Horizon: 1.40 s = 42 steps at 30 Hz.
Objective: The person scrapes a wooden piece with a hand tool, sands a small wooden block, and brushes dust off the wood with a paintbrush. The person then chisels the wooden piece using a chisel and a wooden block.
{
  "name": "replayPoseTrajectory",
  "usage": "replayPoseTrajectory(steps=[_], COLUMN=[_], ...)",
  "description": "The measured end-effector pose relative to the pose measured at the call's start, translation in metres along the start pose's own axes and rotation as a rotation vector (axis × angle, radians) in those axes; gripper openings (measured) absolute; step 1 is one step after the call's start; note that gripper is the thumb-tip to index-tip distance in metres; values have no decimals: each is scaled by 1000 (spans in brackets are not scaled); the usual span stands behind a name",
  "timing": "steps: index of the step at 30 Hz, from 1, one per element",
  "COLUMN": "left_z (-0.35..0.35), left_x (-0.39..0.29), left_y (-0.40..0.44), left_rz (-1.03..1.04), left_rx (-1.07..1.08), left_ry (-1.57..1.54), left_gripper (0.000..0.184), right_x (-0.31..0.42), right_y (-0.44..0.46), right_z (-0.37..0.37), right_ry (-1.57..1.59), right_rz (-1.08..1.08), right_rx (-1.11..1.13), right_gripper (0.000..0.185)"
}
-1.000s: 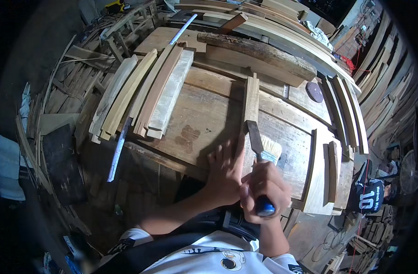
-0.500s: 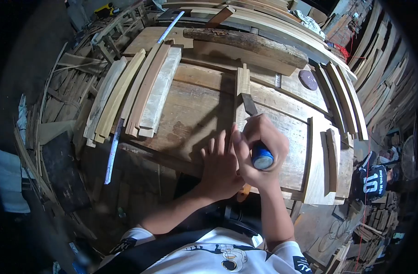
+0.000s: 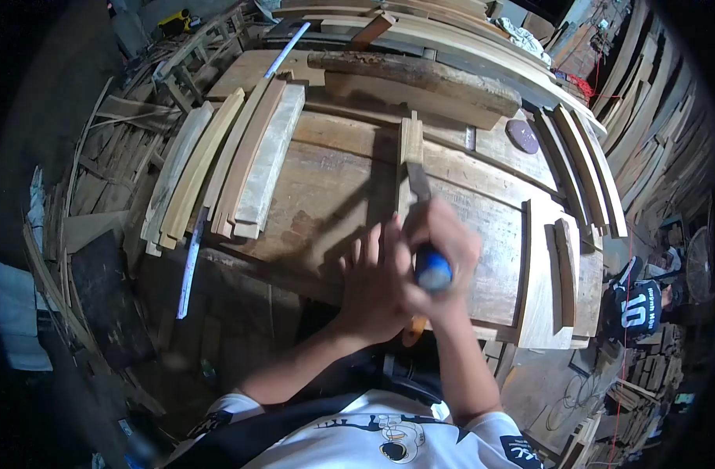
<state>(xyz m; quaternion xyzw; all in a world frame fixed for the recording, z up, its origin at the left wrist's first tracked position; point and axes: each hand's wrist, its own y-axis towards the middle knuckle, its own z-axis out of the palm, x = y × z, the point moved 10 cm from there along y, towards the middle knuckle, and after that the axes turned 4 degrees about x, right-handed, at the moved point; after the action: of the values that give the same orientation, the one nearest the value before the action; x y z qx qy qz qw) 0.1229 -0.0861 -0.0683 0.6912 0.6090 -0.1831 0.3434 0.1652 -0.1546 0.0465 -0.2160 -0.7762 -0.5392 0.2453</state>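
My right hand (image 3: pixel 443 254) is closed around the blue handle of a chisel (image 3: pixel 419 181); the handle's end faces me. The flat metal blade points away and rests at the upper part of a narrow wood strip (image 3: pixel 411 139), which has a thin tongue at its far end. My left hand (image 3: pixel 370 285) lies beside and partly over the strip's near part, fingers stretched out and spread. Its thumb side is hidden by my right hand. Below both hands an orange handle (image 3: pixel 413 331) sticks out over the table's near edge; the rest of it is covered.
Several long wood pieces (image 3: pixel 244 160) lie at the table's left, with a blue-white strip (image 3: pixel 191 266) overhanging. A rough-edged beam (image 3: pixel 420 72) lies behind. Boards (image 3: pixel 549 273) and a purple disc (image 3: pixel 521 136) are at right. A person (image 3: pixel 637 303) is low at far right.
My right hand and the chisel handle have shifted slightly left and are blurred by motion. The blade has swung a little more upright. My left hand stays in nearly the same place.
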Motion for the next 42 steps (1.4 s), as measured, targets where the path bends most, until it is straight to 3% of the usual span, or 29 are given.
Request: replayPoseTrajectory(steps=[2,5,6,9,12,16,19,20,23,27,29,31,37,41,42], left_z=[-1,-1,5,1,3,0,0,2,2,5,2,2,4,8,8], left_x=[-1,0,4,1,2,1,-2,1,-2,3,0,-1,0,4,5], left_y=[1,-2,3,3,2,0,1,0,1,4,0,1,1,0,0], left_rz=[-15,-5,-28,-66,-66,13,-17,-23,10,-30,-10,-6,-3,-22,-31], left_rx=[17,-30,49,67,89,21,3,76,69,82,31,34,42,62,64], left_ry=[42,65,-55,23,63,-31,83,83,130,89,142,162,120,111,109], left_gripper=[105,107,107,106,105,102,103,103,103,98,93,91,92,93,94], right_x=[-29,-18,-7,-2,-27,5,-5,-11,-13,1,-25,-33,-24,-3,-1], right_y=[3,-2,-7,-10,-2,-15,-13,-9,-8,-19,-40,-54,-66,-63,-62], right_z=[4,4,3,-2,-7,-10,-6,-7,-22,-36,-44,-46,-58,-66,-65], right_ry=[-64,-18,7,60,47,125,93,92,146,-482,-212,-43,-58,-41,-22], right_rz=[52,-19,-19,-63,66,-62,-98,-83,-69,125,506,639,544,364,421], right_rx=[33,34,-4,-63,-33,-13,6,12,-146,-113,-101,-103,-65,-72,-60], right_gripper=[20,19,18,17,17,16,15,14,14,27,38,39,41,27,23])
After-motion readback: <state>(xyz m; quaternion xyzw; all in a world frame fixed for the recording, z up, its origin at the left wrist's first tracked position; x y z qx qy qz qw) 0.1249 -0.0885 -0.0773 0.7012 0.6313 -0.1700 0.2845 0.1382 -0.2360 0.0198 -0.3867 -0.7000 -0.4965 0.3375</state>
